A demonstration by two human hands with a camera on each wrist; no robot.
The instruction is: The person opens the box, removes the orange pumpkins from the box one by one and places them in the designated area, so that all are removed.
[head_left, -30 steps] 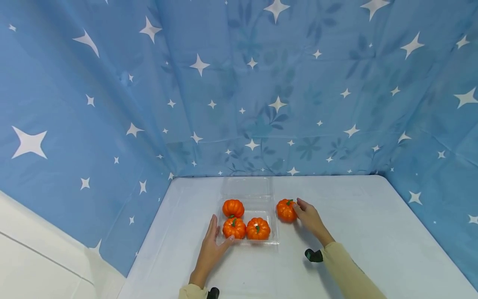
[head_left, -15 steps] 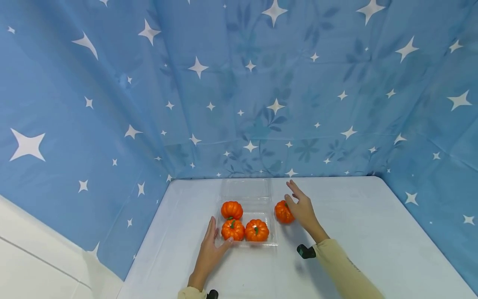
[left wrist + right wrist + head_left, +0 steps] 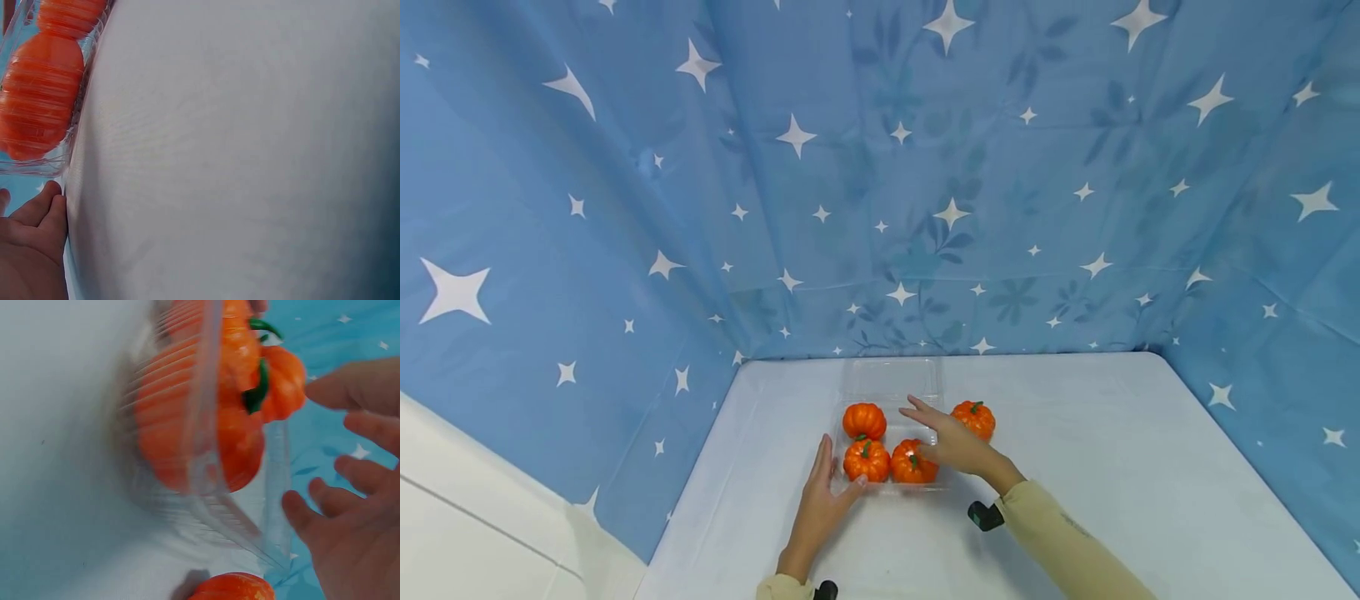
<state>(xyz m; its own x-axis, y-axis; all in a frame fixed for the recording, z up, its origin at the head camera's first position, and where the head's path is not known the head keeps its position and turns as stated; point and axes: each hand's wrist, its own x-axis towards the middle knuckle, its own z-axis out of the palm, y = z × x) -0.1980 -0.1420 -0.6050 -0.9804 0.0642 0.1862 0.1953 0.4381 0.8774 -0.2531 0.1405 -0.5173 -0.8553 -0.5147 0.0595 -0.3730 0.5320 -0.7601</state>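
Observation:
A clear plastic clamshell box [image 3: 889,488] lies on the white table with its lid [image 3: 891,379] folded back. Inside are three small orange toy pumpkins: one back left [image 3: 864,422], one front left [image 3: 867,461] and one front right [image 3: 912,463]. My left hand [image 3: 820,508] is at the box's front left corner, fingers along the side and thumb at the front; contact is unclear. Over the box's right part hovers my right hand [image 3: 957,443], fingers spread and holding nothing, partly hiding the front right pumpkin. Another pumpkin [image 3: 976,419] sits on the table right of the box.
The white table [image 3: 1112,467] runs well out to both sides of the box. Behind and beside it hangs a blue curtain [image 3: 820,250] with white stars. A dark wrist camera [image 3: 986,516] juts from the right sleeve.
My right hand has left the outside pumpkin, lifted past it, then swung left over the box. That pumpkin stays on the table. The left hand keeps its place.

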